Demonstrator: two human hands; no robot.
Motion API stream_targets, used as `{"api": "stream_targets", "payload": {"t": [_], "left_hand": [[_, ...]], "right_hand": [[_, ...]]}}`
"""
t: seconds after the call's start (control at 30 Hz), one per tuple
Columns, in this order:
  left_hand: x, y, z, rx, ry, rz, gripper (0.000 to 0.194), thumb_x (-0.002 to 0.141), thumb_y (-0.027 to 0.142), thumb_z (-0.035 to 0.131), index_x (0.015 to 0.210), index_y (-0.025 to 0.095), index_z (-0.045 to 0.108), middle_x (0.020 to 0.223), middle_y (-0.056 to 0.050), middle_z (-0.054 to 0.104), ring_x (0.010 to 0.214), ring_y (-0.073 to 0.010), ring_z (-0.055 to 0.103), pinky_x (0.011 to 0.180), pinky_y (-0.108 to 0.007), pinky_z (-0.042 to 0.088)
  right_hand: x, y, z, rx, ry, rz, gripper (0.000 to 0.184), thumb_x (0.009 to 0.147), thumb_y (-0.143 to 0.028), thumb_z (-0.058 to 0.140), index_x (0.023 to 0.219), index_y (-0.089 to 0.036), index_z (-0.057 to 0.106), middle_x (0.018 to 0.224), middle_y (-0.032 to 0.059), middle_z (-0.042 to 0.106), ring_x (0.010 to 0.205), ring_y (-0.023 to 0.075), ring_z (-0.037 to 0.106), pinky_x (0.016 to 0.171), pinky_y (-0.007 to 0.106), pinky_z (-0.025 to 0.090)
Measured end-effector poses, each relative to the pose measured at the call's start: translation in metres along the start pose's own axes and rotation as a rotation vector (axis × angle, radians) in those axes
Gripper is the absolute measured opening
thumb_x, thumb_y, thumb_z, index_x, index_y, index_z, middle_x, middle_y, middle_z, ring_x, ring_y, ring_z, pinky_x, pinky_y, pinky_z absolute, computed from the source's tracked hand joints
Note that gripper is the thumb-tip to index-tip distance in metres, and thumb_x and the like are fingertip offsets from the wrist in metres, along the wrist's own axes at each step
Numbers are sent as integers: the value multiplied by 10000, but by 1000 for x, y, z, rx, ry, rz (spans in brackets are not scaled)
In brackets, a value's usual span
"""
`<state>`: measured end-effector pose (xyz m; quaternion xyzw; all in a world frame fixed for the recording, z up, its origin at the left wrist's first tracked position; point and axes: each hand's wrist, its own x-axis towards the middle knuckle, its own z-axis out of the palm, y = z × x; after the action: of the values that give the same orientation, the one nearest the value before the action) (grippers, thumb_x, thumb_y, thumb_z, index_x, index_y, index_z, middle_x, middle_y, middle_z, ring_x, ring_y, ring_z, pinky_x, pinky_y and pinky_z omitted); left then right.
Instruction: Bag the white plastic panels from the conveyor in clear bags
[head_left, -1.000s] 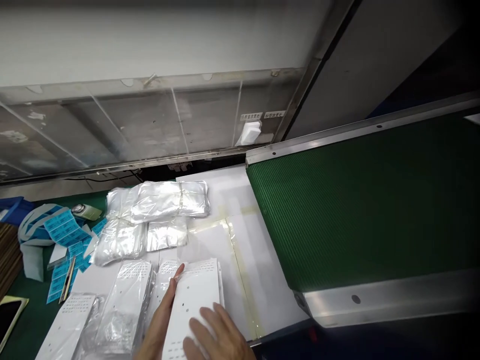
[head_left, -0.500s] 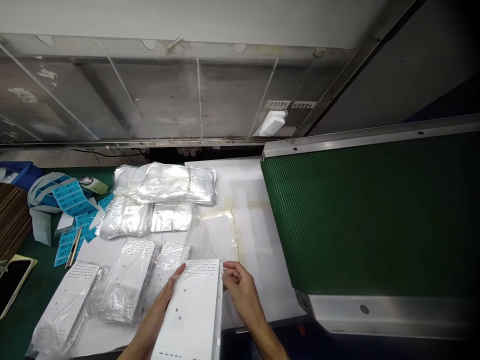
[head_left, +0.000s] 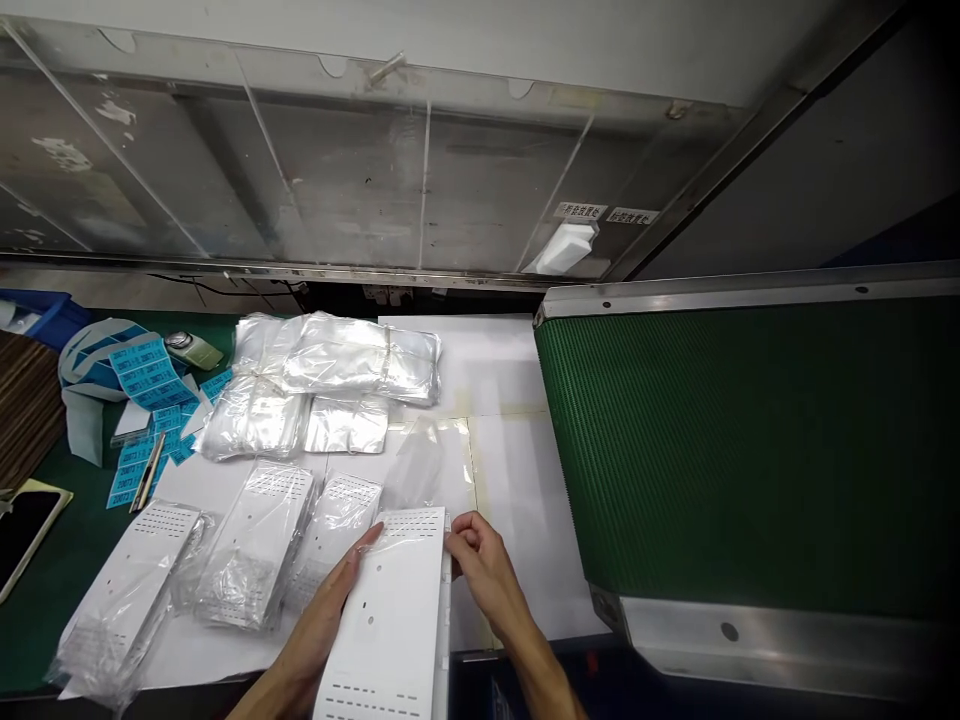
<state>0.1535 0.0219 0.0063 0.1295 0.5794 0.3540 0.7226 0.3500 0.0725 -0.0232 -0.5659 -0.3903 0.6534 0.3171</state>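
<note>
A white perforated metal plate [head_left: 394, 610] lies lengthwise in front of me on white paper. My left hand [head_left: 330, 610] lies along the plate's left edge, fingers stretched flat against it. My right hand [head_left: 480, 565] is at the plate's far right corner, fingers curled in a pinch on the clear plastic bag [head_left: 416, 470] that stretches out from the plate's far end. Left of the plate lie three similar plates in clear bags [head_left: 259, 545].
A pile of empty clear bags [head_left: 337, 375] sits farther back. Blue labels [head_left: 142, 385] and a phone [head_left: 22, 525] lie at the left on the green mat. A green conveyor belt [head_left: 750, 450] with metal frame fills the right side. A clear panel [head_left: 337, 180] stands behind.
My right hand left the plate's surface and went to its far right corner, closing on the bag. The plate shifted slightly toward me. The camera tilted down.
</note>
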Motion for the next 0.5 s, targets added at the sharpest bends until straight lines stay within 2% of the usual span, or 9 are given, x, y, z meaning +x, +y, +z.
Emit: {"api": "stream_targets", "payload": {"t": [0.13, 0.3, 0.37, 0.5], "left_hand": [[2, 2, 2, -35, 0, 20, 524, 815, 563, 494, 1289, 341, 466, 1384, -28, 460, 1170, -257, 510, 939, -370, 453], [-4, 14, 13, -67, 46, -50, 621, 787, 598, 505, 1321, 288, 437, 1294, -96, 544, 991, -274, 615, 947, -439, 427], [-8, 17, 17, -50, 84, -64, 608, 781, 598, 514, 1302, 289, 464, 1330, -85, 510, 1058, -284, 580, 970, -441, 406], [-15, 11, 18, -100, 137, -81, 590, 772, 619, 507, 1296, 353, 457, 1395, -33, 440, 1172, -306, 498, 992, -465, 382]], "right_hand": [[6, -1, -6, 168, -121, 38, 230, 773, -397, 573, 723, -186, 497, 623, -31, 545, 562, 117, 511, 506, 228, 429], [7, -8, -12, 97, -298, 8, 304, 844, -473, 492, 741, -188, 503, 612, -14, 559, 555, 128, 533, 541, 262, 454], [5, -9, -12, -41, -262, -47, 320, 879, -471, 429, 727, -196, 491, 599, -20, 537, 560, 125, 515, 551, 254, 433], [-15, 3, -5, -503, -51, -254, 314, 914, -390, 370, 666, -205, 423, 605, -29, 478, 571, 115, 437, 549, 236, 332]]}}
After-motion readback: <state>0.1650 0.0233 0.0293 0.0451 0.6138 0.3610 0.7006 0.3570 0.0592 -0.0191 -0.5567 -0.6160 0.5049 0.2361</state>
